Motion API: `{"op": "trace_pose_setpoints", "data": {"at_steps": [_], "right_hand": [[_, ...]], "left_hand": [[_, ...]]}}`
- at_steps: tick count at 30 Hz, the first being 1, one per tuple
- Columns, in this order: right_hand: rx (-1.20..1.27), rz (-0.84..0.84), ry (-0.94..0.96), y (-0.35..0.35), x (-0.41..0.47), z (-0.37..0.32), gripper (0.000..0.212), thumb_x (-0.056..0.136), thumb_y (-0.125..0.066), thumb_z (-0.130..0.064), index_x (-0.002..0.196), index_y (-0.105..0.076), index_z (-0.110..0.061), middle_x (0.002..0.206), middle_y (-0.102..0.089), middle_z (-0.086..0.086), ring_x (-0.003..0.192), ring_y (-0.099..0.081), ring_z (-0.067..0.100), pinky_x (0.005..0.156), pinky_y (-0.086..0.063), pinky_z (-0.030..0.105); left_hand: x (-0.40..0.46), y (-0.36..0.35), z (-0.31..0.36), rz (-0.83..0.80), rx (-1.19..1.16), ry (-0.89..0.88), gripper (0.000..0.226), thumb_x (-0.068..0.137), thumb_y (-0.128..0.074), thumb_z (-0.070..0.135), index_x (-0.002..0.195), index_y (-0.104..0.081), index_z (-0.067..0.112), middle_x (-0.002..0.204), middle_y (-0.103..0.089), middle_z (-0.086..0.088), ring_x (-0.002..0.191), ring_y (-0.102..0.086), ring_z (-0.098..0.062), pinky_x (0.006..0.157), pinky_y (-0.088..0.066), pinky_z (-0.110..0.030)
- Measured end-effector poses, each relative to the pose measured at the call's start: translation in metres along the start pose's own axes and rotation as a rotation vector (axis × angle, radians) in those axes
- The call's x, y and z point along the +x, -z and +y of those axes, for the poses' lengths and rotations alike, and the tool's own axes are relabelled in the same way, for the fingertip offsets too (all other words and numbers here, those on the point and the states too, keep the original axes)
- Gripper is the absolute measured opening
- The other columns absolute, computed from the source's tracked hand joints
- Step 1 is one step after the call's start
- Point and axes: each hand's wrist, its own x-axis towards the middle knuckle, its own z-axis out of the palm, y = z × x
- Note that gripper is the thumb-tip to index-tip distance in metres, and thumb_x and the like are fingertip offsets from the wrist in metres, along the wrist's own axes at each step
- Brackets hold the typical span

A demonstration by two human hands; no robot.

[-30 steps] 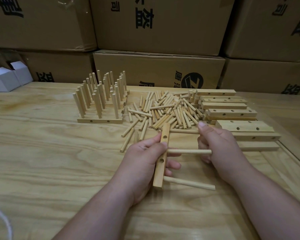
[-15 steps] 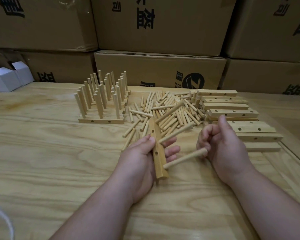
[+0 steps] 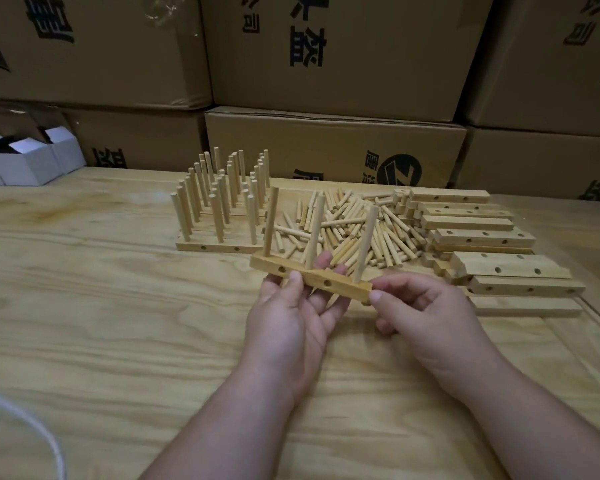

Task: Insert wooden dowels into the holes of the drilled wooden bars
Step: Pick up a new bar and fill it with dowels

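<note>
Three dowels (image 3: 314, 230) stand upright in a drilled bar (image 3: 312, 279) held just above the tabletop (image 3: 101, 323), roughly centre of view. Left hand (image 3: 291, 317) grips the bar from below and behind: thumb pressed on its front face between two side holes, fingers curled up behind it. Right hand (image 3: 420, 310) pinches the bar's right end w/ thumb and forefinger; remaining fingers curl loosely under. Bar runs left to right, tilted slightly down toward the right, w/ two side holes visible on the face toward the camera. Behind it, a loose pile of dowels (image 3: 354, 230) lies on the tabletop, sticks pointing every way. Left of the pile sit finished bars (image 3: 219, 209) in rows, each w/ upright dowels; front one shows two side holes. Right of the pile, a stack of empty drilled bars (image 3: 482, 244) lies flat, some overlapping, holes showing on top and side faces. Far left at the tabletop's back edge: small white cartons (image 3: 25, 159), open-topped, something dark inside one, contents otherwise not clear. Large brown cardboard boxes (image 3: 333, 71) w/ black printing are stacked along the back. White cord (image 3: 39, 431) curves across the lower left corner.
</note>
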Motion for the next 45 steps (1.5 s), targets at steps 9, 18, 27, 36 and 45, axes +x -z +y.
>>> {"op": "trace_pose_setpoints", "data": {"at_steps": [9,18,27,36,45], "right_hand": [[-0.223,-0.013,-0.007,-0.009,0.01,-0.015,0.031,0.07,-0.089,-0.026,0.089,-0.075,-0.046,0.081,-0.076,-0.009,0.073,-0.071,0.014,0.066,-0.06,0.028],[-0.295,-0.144,0.029,-0.054,0.053,-0.024,0.011,0.074,-0.088,-0.028,0.079,-0.08,-0.03,0.082,-0.075,-0.021,0.076,-0.069,-0.005,0.06,-0.052,0.01],[-0.371,-0.166,0.024,-0.108,0.102,-0.012,0.008,0.078,-0.086,-0.028,0.075,-0.078,-0.028,0.076,-0.074,-0.019,0.074,-0.068,-0.006,0.071,-0.054,0.018],[-0.632,-0.238,0.058,-0.128,0.113,-0.007,0.007,0.08,-0.081,-0.027,0.077,-0.074,-0.028,0.08,-0.071,-0.014,0.077,-0.065,0.0,0.064,-0.049,0.016],[-0.849,-0.343,0.061,-0.142,0.121,-0.014,0.015,0.081,-0.075,-0.024,0.069,-0.07,-0.032,0.073,-0.069,-0.013,0.07,-0.062,0.001,0.06,-0.05,0.021]], "left_hand": [[0.001,-0.002,-0.001,0.096,-0.006,-0.103,0.034,0.111,-0.03,0.013,0.142,-0.038,0.024,0.116,-0.075,-0.012,0.106,-0.074,-0.03,0.09,-0.058,-0.053],[0.007,0.005,0.015,0.288,-0.128,-0.211,0.04,0.111,-0.037,0.018,0.15,-0.037,0.019,0.137,-0.063,-0.019,0.121,-0.066,-0.032,0.097,-0.053,-0.045],[0.011,0.008,0.015,0.238,-0.183,-0.088,0.024,0.108,-0.043,0.017,0.129,-0.055,0.017,0.122,-0.07,-0.024,0.118,-0.067,-0.033,0.094,-0.057,-0.042],[0.017,0.013,0.018,0.285,-0.207,-0.045,0.032,0.107,-0.042,0.015,0.134,-0.058,0.008,0.137,-0.06,-0.026,0.132,-0.057,-0.034,0.11,-0.046,-0.046],[0.021,0.018,0.017,0.309,-0.22,-0.053,0.033,0.107,-0.038,0.013,0.132,-0.059,0.01,0.143,-0.055,-0.026,0.137,-0.052,-0.035,0.114,-0.042,-0.048]]}}
